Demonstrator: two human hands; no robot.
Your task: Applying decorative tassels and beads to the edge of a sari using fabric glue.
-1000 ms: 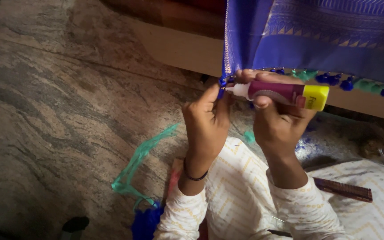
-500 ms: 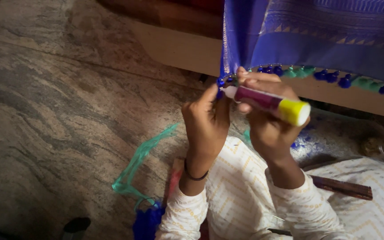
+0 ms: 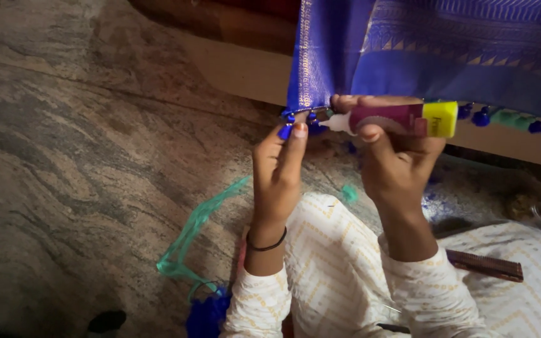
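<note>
We see the right hand (image 3: 396, 169) raised in front of a hanging blue cloth (image 3: 433, 50), its grip closed around a small glue tube (image 3: 402, 119) with a magenta body, a yellow end and a white nozzle. The tube lies nearly level, its nozzle pointing left and meeting the lower corner of the cloth, where a row of blue tassels (image 3: 295, 122) hangs from the hem. The left hand (image 3: 278, 172) is up beside it, fingers straight and pressed together, the fingertips pinching one tassel at that same corner, so its grip is closed on the tassel just beside the nozzle. A dark band (image 3: 267, 244) circles the left wrist. More tassels, blue and green, run along the hem to the right, partly hidden behind the tube. Below the hands we see a lap in white patterned fabric (image 3: 339, 263), and a brown comb (image 3: 486, 266) resting on it to the right. On the stone floor (image 3: 82, 156) to the left lies a strip of green plastic (image 3: 198, 225), and near it a bundle of blue thread (image 3: 206, 316).
</note>
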